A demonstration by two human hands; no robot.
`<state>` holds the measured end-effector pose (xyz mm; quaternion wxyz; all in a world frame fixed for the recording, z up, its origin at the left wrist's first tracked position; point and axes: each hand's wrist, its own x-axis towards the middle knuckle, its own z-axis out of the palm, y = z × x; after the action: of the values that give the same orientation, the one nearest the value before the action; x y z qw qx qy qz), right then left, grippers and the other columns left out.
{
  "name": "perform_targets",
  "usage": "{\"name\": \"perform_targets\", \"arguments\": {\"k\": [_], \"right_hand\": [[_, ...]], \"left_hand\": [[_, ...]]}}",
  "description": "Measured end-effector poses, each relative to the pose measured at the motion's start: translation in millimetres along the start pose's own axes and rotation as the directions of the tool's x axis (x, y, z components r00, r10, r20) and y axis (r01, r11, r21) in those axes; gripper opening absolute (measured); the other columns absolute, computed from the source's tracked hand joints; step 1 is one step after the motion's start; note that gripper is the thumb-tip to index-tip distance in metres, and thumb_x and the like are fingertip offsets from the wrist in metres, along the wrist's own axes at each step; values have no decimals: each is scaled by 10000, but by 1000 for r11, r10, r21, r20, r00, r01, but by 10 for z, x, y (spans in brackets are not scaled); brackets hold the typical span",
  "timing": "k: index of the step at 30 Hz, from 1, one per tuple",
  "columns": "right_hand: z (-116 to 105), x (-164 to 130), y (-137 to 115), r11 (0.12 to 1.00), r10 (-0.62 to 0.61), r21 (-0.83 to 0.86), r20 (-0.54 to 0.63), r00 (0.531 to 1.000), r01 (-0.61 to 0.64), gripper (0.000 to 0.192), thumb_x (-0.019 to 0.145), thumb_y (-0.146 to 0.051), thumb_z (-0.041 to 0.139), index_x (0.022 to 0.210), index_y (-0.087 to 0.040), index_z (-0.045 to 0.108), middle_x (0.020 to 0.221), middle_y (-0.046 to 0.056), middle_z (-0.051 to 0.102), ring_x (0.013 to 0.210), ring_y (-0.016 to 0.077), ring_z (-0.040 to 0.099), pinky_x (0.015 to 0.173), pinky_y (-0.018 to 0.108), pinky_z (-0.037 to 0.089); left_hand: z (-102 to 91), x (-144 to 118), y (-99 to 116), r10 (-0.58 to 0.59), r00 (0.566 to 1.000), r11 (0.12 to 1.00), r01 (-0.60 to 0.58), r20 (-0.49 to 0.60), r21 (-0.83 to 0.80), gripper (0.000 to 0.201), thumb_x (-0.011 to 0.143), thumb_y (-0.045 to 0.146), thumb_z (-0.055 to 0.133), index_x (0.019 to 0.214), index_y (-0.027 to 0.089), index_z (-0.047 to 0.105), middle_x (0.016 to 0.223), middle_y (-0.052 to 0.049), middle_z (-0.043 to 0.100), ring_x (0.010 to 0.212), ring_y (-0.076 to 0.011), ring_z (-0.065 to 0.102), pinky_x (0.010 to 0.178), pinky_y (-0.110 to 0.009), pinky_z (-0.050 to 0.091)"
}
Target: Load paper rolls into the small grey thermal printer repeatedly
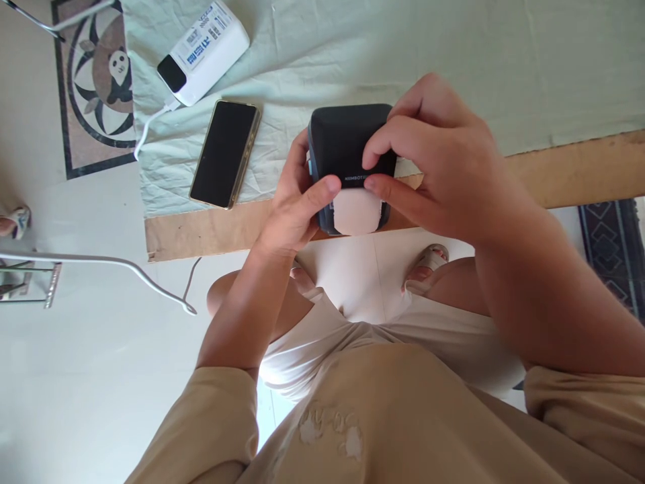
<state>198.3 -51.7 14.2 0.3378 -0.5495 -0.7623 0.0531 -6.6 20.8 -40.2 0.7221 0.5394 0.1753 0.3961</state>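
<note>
A small black label printer (347, 144) with NIIMBOT lettering is held over the table's front edge. A pale blank label (357, 212) sticks out at its near side. My left hand (297, 195) is wrapped round the printer's left side, thumb on the near edge of the lid by the lettering. My right hand (433, 154) is curled over the printer's right side. Its thumb and index fingertips lie close together at the lid's near edge, just above the label; its other fingers are bent behind, at the far right corner, partly hidden.
A black-screened phone (224, 154) lies on the pale green cloth (504, 74) left of the printer. Beyond it is a white power bank (206, 54) with a white cable (146, 131). The wooden table edge (579, 168) runs along the front. A white rack (101, 259) stands at left.
</note>
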Motion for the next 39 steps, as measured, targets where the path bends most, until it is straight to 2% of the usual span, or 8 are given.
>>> {"name": "perform_targets", "arguments": {"k": [5,12,19,24,28,32,35,39], "right_hand": [[7,-1,-46,997,17,80,-61,998,-12,179,921,-284,669,1093,-244,696,1099,54,673,950,173,646,799,318,527],[-11,-1,-67,996,76,47,12,997,-76,236,894,-239,697,1123,-286,725,1144,75,610,929,190,584,800,348,504],[-44,30,-78,991,121,39,90,989,-125,233,883,-239,673,1106,-304,691,1163,56,593,920,193,570,815,370,504],[-59,36,-147,991,134,5,111,985,-135,211,895,-220,618,1078,-299,687,1193,61,596,989,210,574,870,386,509],[-68,28,-161,989,137,29,126,982,-142,162,918,-227,610,1048,-283,689,1191,64,592,1002,196,569,881,361,512],[-39,3,-93,987,141,71,57,988,-145,194,898,-211,617,1073,-241,694,1206,94,597,959,179,569,838,341,527],[-12,-4,-46,986,142,86,52,989,-146,221,891,-222,590,1087,-229,693,1208,107,606,949,185,585,855,362,545],[2,7,-35,989,129,63,60,990,-133,236,874,-215,581,1070,-248,708,1187,80,617,959,172,613,864,350,557]], "left_hand": [[157,-43,55,-50,978,997,60,-201,41,337,900,538,808,1074,256,747,947,-38,661,770,-167,648,662,-284,547],[200,-22,74,-63,979,997,71,-194,35,473,808,646,858,1047,255,743,898,-47,619,750,-173,603,645,-281,509],[107,-26,66,-55,988,993,70,-146,99,445,820,600,849,1085,264,729,952,-43,649,790,-188,626,680,-298,525],[60,-62,42,-63,983,984,91,-174,155,493,809,638,830,1134,285,718,1011,-50,673,860,-241,683,717,-348,530],[24,-34,22,-8,996,994,17,-84,109,326,912,521,752,1168,320,732,1041,-21,676,879,-188,659,738,-316,524],[-2,78,-22,59,998,997,-60,19,57,436,911,658,678,1239,376,736,1180,-26,701,1179,-261,649,941,-378,575],[27,128,-26,-30,998,1000,29,-48,-6,474,877,718,683,1166,347,743,1088,-51,723,1354,-341,588,1027,-442,574],[88,112,38,-196,963,980,186,-182,-69,493,890,682,698,1135,254,705,957,-71,724,1388,-346,568,1104,-449,536]]}}
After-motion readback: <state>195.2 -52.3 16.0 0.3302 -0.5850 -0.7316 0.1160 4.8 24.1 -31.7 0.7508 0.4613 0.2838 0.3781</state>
